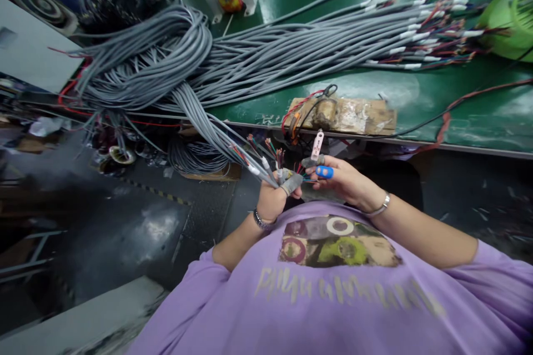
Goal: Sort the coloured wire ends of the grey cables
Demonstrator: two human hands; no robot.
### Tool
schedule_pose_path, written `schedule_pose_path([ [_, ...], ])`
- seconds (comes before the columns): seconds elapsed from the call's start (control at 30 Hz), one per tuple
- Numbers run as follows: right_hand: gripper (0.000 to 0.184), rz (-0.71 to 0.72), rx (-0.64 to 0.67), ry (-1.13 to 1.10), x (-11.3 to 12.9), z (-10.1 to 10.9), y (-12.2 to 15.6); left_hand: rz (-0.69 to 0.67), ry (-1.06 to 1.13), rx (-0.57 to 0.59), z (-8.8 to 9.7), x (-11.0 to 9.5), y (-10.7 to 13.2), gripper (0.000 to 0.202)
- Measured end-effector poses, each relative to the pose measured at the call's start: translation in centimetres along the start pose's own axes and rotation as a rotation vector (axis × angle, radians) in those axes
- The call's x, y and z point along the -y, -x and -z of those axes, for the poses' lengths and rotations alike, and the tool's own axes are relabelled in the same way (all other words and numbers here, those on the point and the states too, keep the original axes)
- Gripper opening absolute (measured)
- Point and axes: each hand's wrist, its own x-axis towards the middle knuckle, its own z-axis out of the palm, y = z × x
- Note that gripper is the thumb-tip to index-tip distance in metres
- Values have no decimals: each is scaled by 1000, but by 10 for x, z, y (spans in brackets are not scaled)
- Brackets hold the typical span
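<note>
My left hand (272,199) is closed around a bunch of grey cables (208,127) near their ends. Coloured inner wires (272,150) fan out above it from the stripped tips, with white bands just below some of them. Close by on the right, my right hand (341,180) pinches thin coloured wires of one cable end. Worn grey covers wrap both thumbs, and a blue band (325,172) circles a finger of the right hand. Just above that hand is a small pale pink tag-like piece (317,145) at the bench edge.
A large coil of grey cable (145,66) lies on the green bench (258,113), with many stripped ends at right. A wooden block (358,115) with a soldering-like fixture and wires sits at the edge. A green basket (510,16) stands right; coiled cable (200,158) lies below.
</note>
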Motion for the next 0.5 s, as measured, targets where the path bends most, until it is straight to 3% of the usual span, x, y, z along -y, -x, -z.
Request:
schedule_pose_path([
  [0.23, 37, 100, 7, 155, 4, -11, -8, 9, -42, 60, 3, 0, 0, 36],
  [0.5, 41, 107, -106, 59, -7, -16, -8, -19, -11, 14, 1, 1, 2, 34],
])
